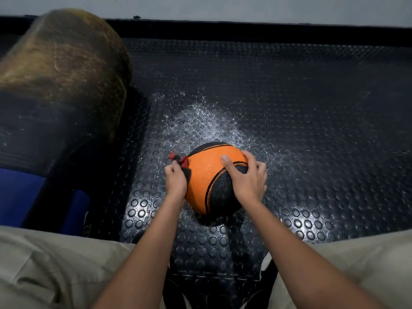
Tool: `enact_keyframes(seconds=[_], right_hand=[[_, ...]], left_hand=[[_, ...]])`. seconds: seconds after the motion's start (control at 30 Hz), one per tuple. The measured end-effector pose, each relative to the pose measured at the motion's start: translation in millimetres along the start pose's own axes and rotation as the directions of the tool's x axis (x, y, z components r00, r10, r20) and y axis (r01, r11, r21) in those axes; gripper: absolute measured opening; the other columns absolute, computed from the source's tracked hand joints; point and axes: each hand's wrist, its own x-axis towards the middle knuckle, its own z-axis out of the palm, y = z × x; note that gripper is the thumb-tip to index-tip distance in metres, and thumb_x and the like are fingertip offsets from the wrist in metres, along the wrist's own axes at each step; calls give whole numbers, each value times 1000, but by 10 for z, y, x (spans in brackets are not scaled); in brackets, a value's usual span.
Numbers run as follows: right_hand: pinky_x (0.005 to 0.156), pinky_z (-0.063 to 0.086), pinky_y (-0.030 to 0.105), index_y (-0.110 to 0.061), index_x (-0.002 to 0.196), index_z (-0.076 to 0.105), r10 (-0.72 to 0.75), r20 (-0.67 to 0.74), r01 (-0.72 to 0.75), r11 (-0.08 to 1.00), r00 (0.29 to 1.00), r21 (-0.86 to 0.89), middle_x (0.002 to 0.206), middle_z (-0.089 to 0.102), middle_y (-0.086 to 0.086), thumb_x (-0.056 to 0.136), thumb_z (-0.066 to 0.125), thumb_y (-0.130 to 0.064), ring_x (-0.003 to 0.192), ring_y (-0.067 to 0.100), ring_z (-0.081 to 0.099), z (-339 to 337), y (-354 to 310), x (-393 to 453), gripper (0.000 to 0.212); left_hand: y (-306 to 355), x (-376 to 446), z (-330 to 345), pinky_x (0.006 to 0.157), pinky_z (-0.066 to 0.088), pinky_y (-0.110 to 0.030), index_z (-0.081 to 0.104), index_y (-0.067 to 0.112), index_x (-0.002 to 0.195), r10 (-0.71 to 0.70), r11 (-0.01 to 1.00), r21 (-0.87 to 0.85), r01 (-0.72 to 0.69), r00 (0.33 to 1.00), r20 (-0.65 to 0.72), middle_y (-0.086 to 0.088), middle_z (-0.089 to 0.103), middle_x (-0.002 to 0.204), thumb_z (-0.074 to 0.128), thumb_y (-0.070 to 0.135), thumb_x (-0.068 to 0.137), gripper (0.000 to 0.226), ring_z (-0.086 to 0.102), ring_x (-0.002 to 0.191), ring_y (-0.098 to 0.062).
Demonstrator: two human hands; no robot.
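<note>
**On the floor, mid-wipe: ball steadied, cloth at its left side**

Across the whole view runs a black studded floor (312, 108), its far edge meeting a pale wall. Against the floor's left edge stands a big worn tyre-like bulk (60, 85), brown on top and blurred. Toward the middle of the floor, nearer the person than the far edge, sits the ball (207, 175), orange with black panels, resting on the studs. Just beyond it a wet patch (200, 121) glistens with droplets.

The right hand (247, 177) lies over the ball's upper right, fingers spread and curled round the curve. It is a wide grip that steadies the ball. The left hand (176, 181) is at the ball's left side with a narrow grip, pinching a red and dark cloth (182, 160). The cloth's bunched end sticks up past the knuckles, and it touches the ball's skin.

Judging from this, the step in hand is wiping the ball, with its left flank being worked. How much of the surface is already done I cannot tell.

The next move likely calls for the right hand to roll the ball a little on the floor. That would bring a fresh panel under the cloth. The left hand should press the cloth flatter against the curve, so it does not slide off.
</note>
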Motion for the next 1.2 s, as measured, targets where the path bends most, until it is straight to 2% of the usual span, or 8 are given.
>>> enact_keyframes(seconds=[0.27,0.37,0.53,0.63,0.8,0.93,1.03,1.2], right_hand=[[109,28,46,-49,138,41,35,1,-35,997,999,-76,127,35,0,69,47,-94,127,26,36,-51,-109,39,82],[116,27,52,-51,143,38,-125,94,127,992,988,-7,147,32,-9,76,49,-89,137,19,32,-34,-60,99,77],[114,32,57,-56,140,40,-127,85,113,982,988,150,150,37,-21,74,53,-88,137,13,39,56,32,-17,74],[117,24,56,-51,139,44,-31,-9,32,989,999,142,150,40,-18,77,53,-85,139,16,36,89,-21,-60,72],[112,24,53,-46,133,47,135,-54,-132,989,989,61,145,38,-1,73,54,-87,136,29,35,11,-120,-6,73],[116,26,53,-51,141,42,-146,67,148,988,987,-32,150,32,-9,79,50,-85,140,22,30,-36,-98,155,71],[118,20,53,-50,148,37,-239,180,242,970,954,8,158,26,-18,86,43,-83,147,19,25,65,-86,94,70],[119,16,53,-46,148,39,-197,72,204,973,978,-109,156,32,-12,87,40,-81,144,19,28,121,-183,19,70]], left_hand=[[344,-62,81,67,36,-33,49,15,106,303,936,174,-305,952,41,7,56,88,35,44,106,32,49,76,-8],[121,69,-25,72,37,-33,48,14,111,193,975,112,-193,981,10,0,56,93,28,46,108,39,50,78,-14],[-237,78,-104,74,39,-34,46,12,115,-107,993,-52,106,994,-2,-7,54,100,23,43,109,39,51,82,-18],[-10,2,-10,64,35,-32,44,9,111,26,1000,-8,-26,999,-22,-2,50,90,26,37,109,33,46,75,-16],[278,31,93,71,40,-34,51,16,108,278,947,151,-285,958,68,1,60,94,34,45,106,34,56,83,-17],[2,182,-39,83,45,-37,48,16,115,131,991,23,-132,990,51,-4,59,104,26,49,107,40,57,94,-21],[-130,178,-100,88,47,-41,44,13,113,2,998,-57,-3,1000,-12,-8,58,104,24,45,107,38,57,95,-25],[266,-22,48,73,40,-38,41,22,90,305,939,173,-298,952,-16,1,57,90,34,39,106,24,56,87,-24]])
